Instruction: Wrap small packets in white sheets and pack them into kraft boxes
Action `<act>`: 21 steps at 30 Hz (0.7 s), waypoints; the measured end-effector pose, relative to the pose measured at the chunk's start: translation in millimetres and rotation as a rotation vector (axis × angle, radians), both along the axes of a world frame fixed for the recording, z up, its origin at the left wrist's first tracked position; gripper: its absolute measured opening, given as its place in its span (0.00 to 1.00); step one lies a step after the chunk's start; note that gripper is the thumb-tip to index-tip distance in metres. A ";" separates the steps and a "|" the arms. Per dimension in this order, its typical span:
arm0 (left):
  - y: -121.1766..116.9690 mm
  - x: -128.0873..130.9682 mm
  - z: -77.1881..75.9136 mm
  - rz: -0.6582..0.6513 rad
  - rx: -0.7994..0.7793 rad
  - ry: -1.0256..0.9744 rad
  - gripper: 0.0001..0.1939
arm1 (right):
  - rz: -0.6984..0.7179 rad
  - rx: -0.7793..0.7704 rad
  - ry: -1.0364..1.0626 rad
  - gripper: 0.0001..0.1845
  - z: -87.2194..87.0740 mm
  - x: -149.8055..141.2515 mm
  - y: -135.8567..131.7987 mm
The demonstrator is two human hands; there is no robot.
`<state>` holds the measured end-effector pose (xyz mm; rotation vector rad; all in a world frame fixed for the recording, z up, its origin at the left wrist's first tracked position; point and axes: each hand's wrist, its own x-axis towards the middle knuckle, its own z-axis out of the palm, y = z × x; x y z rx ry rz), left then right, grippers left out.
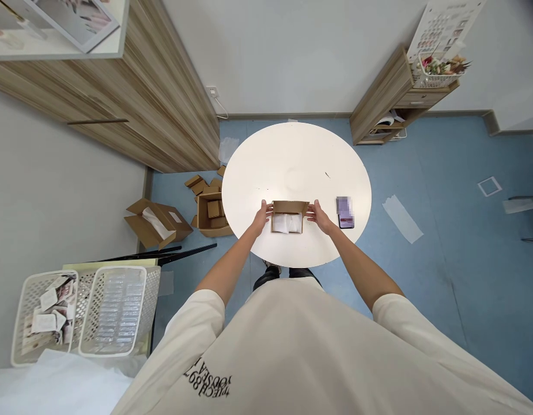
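A small cardboard box (pixel 287 207) stands on the round white table (pixel 292 150), close to its front edge. Its lid is raised at the back, and white wrapped contents (pixel 287 223) fill the inside. My left hand (pixel 261 217) is at the box's left side, fingers spread and pointing towards it. On the opposite side, my right hand (pixel 320 217) has its fingers apart beside the raised lid's right end. Both sets of fingertips are at or very near the cardboard; firm contact cannot be made out.
A phone (pixel 346 222) lies right of my right hand. Left of the table, cardboard boxes (pixel 216 231) and an open carton (pixel 165 222) stand on the floor. White baskets (pixel 142 276) are at lower left. A wooden cabinet (pixel 374 104) stands behind right.
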<state>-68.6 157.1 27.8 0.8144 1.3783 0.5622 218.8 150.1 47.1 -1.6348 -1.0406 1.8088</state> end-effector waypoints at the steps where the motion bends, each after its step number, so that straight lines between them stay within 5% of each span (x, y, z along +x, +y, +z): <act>1: 1.4 -0.7 1.0 -0.003 0.012 0.006 0.45 | 0.001 0.014 0.004 0.44 1.9 -1.1 0.7; 9: 7.4 -6.1 -3.5 0.049 0.007 -0.072 0.39 | -0.038 0.034 0.000 0.39 6.3 -9.7 4.7; 21: -7.7 -10.4 -1.1 -0.029 0.153 0.069 0.20 | -0.024 0.055 -0.057 0.28 8.6 -16.9 -0.8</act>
